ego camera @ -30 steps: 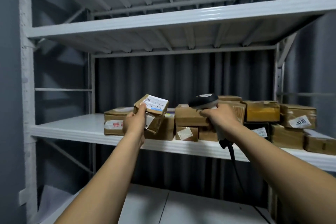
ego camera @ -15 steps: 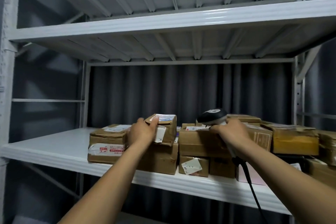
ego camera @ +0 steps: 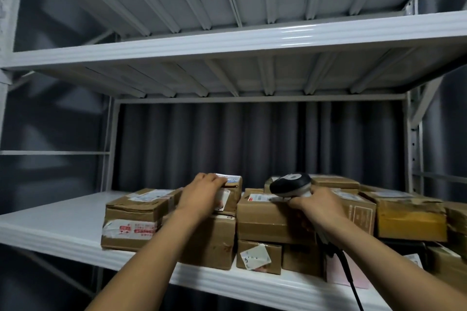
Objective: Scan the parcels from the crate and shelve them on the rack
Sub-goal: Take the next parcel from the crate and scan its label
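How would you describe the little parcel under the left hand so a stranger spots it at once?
On the white metal rack's middle shelf, brown cardboard boxes stand in a row. On the second box from the left sits a small brown cardboard parcel, gripped by the left hand. It is smaller than its neighbours, with a white-and-blue label on top, left of the black handheld scanner.

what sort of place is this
Probably a parcel storeroom or small warehouse: a white metal shelving rack, taped brown cardboard parcels with shipping labels stacked on it, and a black corded barcode scanner gripped in the right hand.
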`<state>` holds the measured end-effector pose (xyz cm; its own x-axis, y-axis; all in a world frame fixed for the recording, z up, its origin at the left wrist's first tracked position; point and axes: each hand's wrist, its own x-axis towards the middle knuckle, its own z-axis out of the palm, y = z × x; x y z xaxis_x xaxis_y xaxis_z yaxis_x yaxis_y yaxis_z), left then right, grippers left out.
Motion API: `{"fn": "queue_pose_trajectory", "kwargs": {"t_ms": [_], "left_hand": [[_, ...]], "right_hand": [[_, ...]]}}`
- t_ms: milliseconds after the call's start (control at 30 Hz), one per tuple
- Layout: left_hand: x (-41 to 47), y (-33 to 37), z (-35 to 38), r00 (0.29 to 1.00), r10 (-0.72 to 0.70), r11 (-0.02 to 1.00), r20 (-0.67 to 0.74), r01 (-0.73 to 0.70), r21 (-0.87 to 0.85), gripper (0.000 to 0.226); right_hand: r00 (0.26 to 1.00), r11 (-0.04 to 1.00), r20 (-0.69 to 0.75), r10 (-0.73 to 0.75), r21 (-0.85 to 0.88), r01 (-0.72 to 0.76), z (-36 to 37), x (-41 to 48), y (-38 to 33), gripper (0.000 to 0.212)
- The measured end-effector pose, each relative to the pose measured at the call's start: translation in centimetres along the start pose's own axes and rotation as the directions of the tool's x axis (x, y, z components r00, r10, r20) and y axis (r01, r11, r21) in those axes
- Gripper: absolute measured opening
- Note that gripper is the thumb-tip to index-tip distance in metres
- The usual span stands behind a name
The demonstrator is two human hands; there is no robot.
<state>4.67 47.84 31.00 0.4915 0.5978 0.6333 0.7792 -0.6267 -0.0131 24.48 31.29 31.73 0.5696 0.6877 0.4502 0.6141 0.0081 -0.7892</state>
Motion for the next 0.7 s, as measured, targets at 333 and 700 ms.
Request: {"fn": "queue_pose_trajectory", "kwargs": {"t_ms": [333,700], "left_hand": [[4.9,0.5,3.2,0.995,-0.083,0.996,0.046,0.082,0.032,0.054],[5.8,0.1,3.6,0.991,-0.046,0.998,0.126,0.05,-0.033,0.068]], "right_hand": [[1.0,0.998,0.017,-0.021,-0.058,0.022,0.6,1.9,0.5,0.016],[1.0,0.996,0.019,0.012,-0.091,-0.01,0.8,2.1,0.7,0.015]]}}
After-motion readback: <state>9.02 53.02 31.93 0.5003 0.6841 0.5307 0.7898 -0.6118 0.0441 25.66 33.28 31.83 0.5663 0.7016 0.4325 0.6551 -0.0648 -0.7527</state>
